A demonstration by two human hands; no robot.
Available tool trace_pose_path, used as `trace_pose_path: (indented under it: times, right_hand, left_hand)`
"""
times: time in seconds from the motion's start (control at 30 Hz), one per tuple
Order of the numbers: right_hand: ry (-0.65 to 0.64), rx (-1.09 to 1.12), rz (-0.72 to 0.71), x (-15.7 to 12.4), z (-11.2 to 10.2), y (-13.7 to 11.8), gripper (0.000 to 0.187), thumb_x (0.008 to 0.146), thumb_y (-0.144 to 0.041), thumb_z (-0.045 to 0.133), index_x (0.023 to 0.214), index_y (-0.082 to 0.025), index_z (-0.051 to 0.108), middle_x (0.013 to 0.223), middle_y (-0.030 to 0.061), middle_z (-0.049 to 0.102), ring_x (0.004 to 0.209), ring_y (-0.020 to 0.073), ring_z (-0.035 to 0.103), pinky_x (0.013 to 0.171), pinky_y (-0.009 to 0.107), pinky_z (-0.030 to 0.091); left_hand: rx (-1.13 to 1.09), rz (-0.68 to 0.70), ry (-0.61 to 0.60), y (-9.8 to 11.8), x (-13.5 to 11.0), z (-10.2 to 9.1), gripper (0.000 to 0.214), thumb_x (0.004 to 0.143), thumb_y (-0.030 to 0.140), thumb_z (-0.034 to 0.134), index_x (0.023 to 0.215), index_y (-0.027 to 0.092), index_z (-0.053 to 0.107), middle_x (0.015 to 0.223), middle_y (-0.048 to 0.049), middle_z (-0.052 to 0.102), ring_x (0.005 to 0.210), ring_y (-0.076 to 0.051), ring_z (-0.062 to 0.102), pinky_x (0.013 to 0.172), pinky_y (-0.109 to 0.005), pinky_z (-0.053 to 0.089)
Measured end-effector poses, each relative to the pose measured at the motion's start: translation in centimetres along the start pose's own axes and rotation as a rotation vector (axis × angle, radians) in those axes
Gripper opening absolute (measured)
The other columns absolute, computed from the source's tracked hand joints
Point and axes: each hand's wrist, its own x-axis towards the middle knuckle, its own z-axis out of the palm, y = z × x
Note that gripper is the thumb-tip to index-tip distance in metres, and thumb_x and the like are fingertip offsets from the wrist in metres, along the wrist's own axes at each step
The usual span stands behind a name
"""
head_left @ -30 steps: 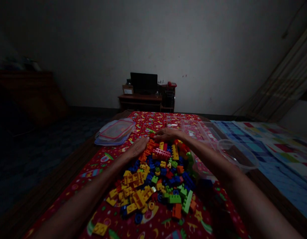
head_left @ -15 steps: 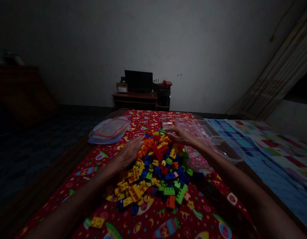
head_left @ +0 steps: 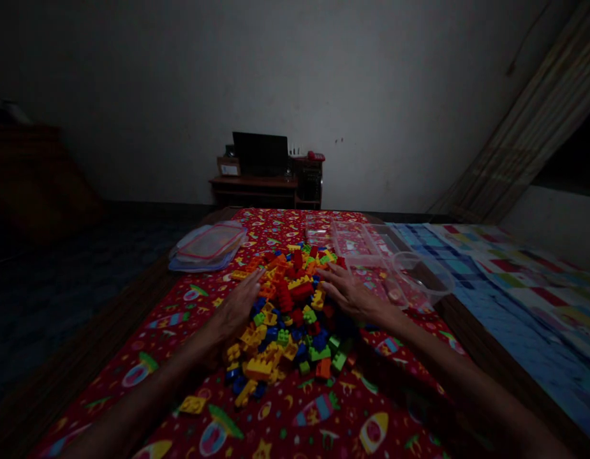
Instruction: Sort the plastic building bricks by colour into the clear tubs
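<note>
A heap of toy building bricks (head_left: 285, 319) in yellow, orange, red, blue and green lies on a red patterned cloth (head_left: 275, 427). At the heap's left side rests my left hand (head_left: 238, 306), its fingers stretched forward along the bricks. My right hand (head_left: 349, 293) lies against the right side with fingers spread, touching red and yellow bricks. Neither hand grips a brick that I can see. One loose yellow brick (head_left: 192, 405) sits apart at the near left. Some bricks by my palms are hidden.
Stacked clear lids (head_left: 206, 245) lie at the back left. Clear plastic containers (head_left: 354, 239) and a round clear tub (head_left: 438, 290) stand on the right, near the table edge. Beyond them is a bed with a blue checked cover (head_left: 471, 319). A desk with a monitor (head_left: 261, 153) stands far back.
My right hand has come nearer along the right side, pushing bricks inward. My left hand has shifted slightly nearer and left. The heap is narrower on its right, and bricks in it have shifted.
</note>
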Motion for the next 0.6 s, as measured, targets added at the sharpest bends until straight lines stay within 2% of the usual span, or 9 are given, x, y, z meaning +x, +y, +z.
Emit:
trace_pose_path:
  times: [0.07, 0.13, 0.2, 0.23, 0.27, 0.3, 0.37, 0.47, 0.6]
  right_hand:
    - [0.163, 0.001, 0.027, -2.7, -1.1, -0.2, 0.038, 0.097, -0.035, 0.033, 0.121, -0.018, 0.057, 0.111, 0.0115, 0.065, 0.103, 0.0200, 0.060, 0.086, 0.033, 0.047]
    - [0.269, -0.051, 0.072, -6.1, -1.7, 0.1, 0.031, 0.096, -0.031, 0.037, 0.104, -0.017, 0.064, 0.092, 0.0089, 0.069, 0.081, 0.0177, 0.065, 0.072, 0.028, 0.048]
    - [0.262, -0.167, 0.186, -9.6, -1.8, 0.8, 0.029, 0.095, -0.028, 0.039, 0.087, -0.017, 0.065, 0.075, 0.0063, 0.068, 0.063, 0.0159, 0.063, 0.059, 0.026, 0.044]
    - [0.233, -0.228, 0.250, -11.1, -1.6, 1.2, 0.029, 0.094, -0.028, 0.039, 0.083, -0.017, 0.064, 0.070, 0.0058, 0.066, 0.059, 0.0162, 0.062, 0.056, 0.026, 0.042]
    - [0.191, -0.276, 0.313, -12.4, -1.4, 1.6, 0.029, 0.094, -0.028, 0.040, 0.083, -0.017, 0.064, 0.069, 0.0057, 0.066, 0.058, 0.0166, 0.061, 0.053, 0.026, 0.040]
    - [0.152, -0.314, 0.364, -13.3, -1.0, 1.9, 0.028, 0.094, -0.029, 0.040, 0.084, -0.016, 0.063, 0.068, 0.0058, 0.065, 0.057, 0.0172, 0.061, 0.052, 0.026, 0.039]
    - [0.087, -0.346, 0.415, -14.2, 0.1, 2.2, 0.027, 0.093, -0.031, 0.041, 0.091, -0.016, 0.063, 0.074, 0.0074, 0.065, 0.062, 0.0188, 0.061, 0.054, 0.026, 0.039]
    - [0.041, -0.298, 0.390, -13.7, 2.1, 1.5, 0.026, 0.093, -0.030, 0.041, 0.097, -0.015, 0.061, 0.085, 0.0104, 0.064, 0.074, 0.0200, 0.060, 0.064, 0.029, 0.043]
    - [-0.029, -0.088, 0.313, -11.9, 3.7, -0.3, 0.025, 0.092, -0.019, 0.036, 0.106, -0.016, 0.057, 0.090, 0.0099, 0.061, 0.076, 0.0171, 0.057, 0.067, 0.027, 0.044]
  left_hand:
    - [0.085, 0.021, 0.019, -0.5, -1.4, -1.2, 0.068, 0.093, 0.053, 0.012, 0.141, 0.012, 0.038, 0.149, -0.0101, 0.035, 0.138, -0.023, 0.030, 0.115, -0.041, 0.023]
    - [0.180, 0.057, 0.035, -1.5, -4.0, -2.5, 0.063, 0.093, 0.051, 0.017, 0.143, 0.017, 0.035, 0.150, -0.0084, 0.034, 0.138, -0.025, 0.028, 0.114, -0.045, 0.023]
    - [0.241, 0.109, -0.002, -2.3, -7.5, -3.5, 0.060, 0.092, 0.051, 0.027, 0.146, 0.026, 0.026, 0.151, -0.0048, 0.031, 0.137, -0.027, 0.031, 0.111, -0.045, 0.030]
    - [0.249, 0.136, -0.023, -2.5, -9.3, -3.7, 0.064, 0.090, 0.054, 0.032, 0.148, 0.029, 0.019, 0.152, -0.0048, 0.030, 0.136, -0.028, 0.034, 0.107, -0.045, 0.036]
    - [0.248, 0.159, -0.037, -2.6, -11.0, -3.7, 0.073, 0.086, 0.058, 0.038, 0.149, 0.030, 0.013, 0.152, -0.0061, 0.029, 0.133, -0.030, 0.037, 0.103, -0.043, 0.041]
    - [0.248, 0.148, -0.108, -2.4, -12.5, -3.4, 0.081, 0.083, 0.061, 0.043, 0.149, 0.030, 0.007, 0.153, -0.0070, 0.025, 0.134, -0.031, 0.036, 0.102, -0.043, 0.042]
    - [0.263, 0.191, -0.104, -2.0, -14.4, -2.2, 0.097, 0.072, 0.071, 0.051, 0.149, 0.032, 0.009, 0.155, -0.0089, 0.017, 0.136, -0.038, 0.030, 0.101, -0.048, 0.041]
    - [0.275, 0.245, -0.007, -1.2, -14.7, 0.2, 0.109, 0.062, 0.078, 0.056, 0.149, 0.032, 0.008, 0.157, -0.0115, 0.009, 0.137, -0.044, 0.019, 0.101, -0.056, 0.036]
    - [0.272, 0.301, 0.049, 0.2, -12.4, 1.9, 0.104, 0.068, 0.071, 0.058, 0.149, 0.033, 0.005, 0.157, -0.0127, 0.002, 0.139, -0.043, 0.014, 0.104, -0.059, 0.029]
